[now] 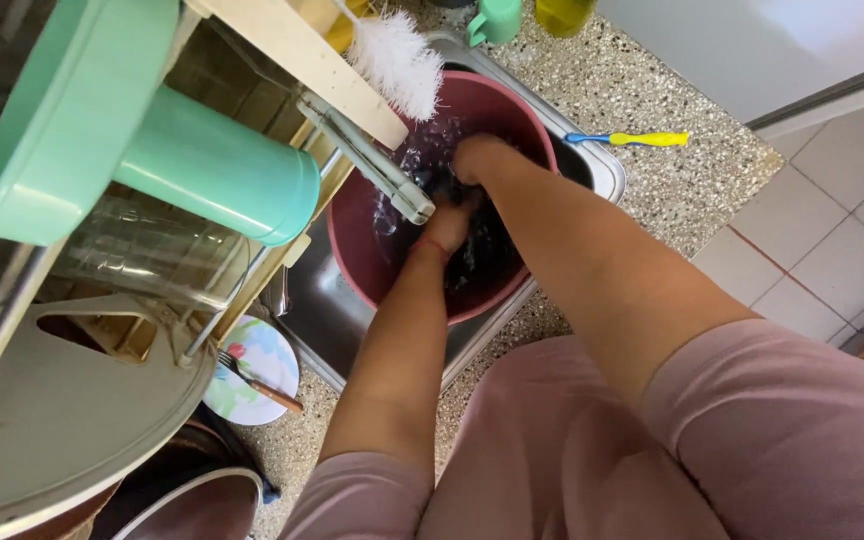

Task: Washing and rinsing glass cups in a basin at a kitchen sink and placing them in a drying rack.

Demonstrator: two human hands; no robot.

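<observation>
Both my hands are down inside a dark pink plastic basin [352,215] that stands in a steel sink [602,165]. My left hand [449,225] and my right hand [474,155] are closed on a dark wet cloth [482,262] in water. A metal tap [372,160] reaches over the basin, its spout just left of my left hand. The fingers of both hands are partly hidden in the cloth and water.
A dish rack at left holds a green jug [217,170], a green lid [52,120] and a clear glass jar [142,250]. A white bottle brush [397,60] hangs above. A yellow-blue toothbrush [632,139] lies on the speckled counter [692,180]. A floral plate with fork [257,375] sits lower left.
</observation>
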